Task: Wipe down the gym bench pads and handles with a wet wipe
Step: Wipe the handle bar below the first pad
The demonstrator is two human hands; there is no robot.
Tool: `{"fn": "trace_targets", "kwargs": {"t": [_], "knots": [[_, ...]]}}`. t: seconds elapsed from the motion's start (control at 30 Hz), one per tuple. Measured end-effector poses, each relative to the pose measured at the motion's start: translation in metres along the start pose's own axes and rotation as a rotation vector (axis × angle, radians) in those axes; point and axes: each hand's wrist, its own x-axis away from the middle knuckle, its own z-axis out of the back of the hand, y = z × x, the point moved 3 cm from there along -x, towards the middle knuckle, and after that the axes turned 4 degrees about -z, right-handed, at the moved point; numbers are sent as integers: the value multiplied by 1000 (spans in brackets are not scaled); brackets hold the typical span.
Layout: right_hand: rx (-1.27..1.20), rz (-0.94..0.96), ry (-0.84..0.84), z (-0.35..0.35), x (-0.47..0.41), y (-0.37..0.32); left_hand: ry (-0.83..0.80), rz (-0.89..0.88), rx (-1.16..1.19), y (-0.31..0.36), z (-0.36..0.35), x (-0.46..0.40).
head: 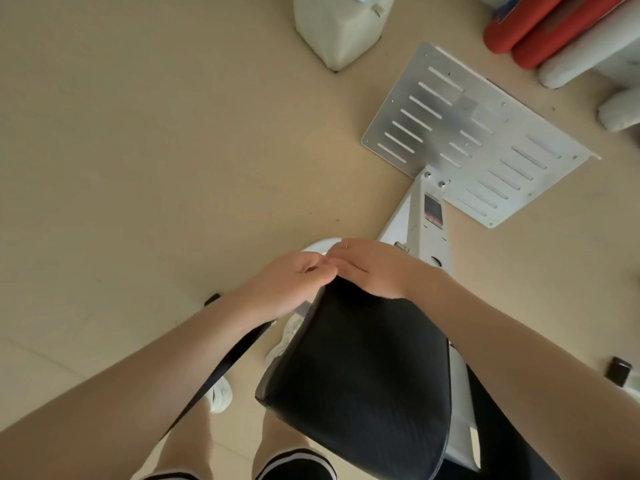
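The black bench pad (363, 375) fills the lower middle of the head view, narrow end pointing away from me. My left hand (287, 285) sits at the left corner of that far end with its fingers curled in. My right hand (374, 268) lies across the far end, fingers stretched left until they touch the left hand's fingertips. No wet wipe shows; anything between or under the fingers is hidden. A white rounded part (318, 244) peeks out just beyond the hands.
The bench's white frame beam (429, 223) runs up to a slotted metal foot plate (478, 133). A white bag (343, 26) stands at the top, red and white foam rolls (554, 32) at top right. A black bar (221, 368) slants under my left forearm. My white shoes (221, 393) are on the beige floor.
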Motion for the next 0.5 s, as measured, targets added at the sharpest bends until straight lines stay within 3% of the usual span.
{"fn": "trace_targets", "kwargs": {"t": [0.27, 0.4, 0.5], "knots": [[-205, -269, 91, -3, -28, 54, -50, 42, -13, 0, -18, -17], [-548, -467, 132, -11, -22, 76, -17, 51, 31, -2, -17, -18], [-520, -479, 185, -13, -19, 70, -23, 58, 32, -1, -16, -18]]}}
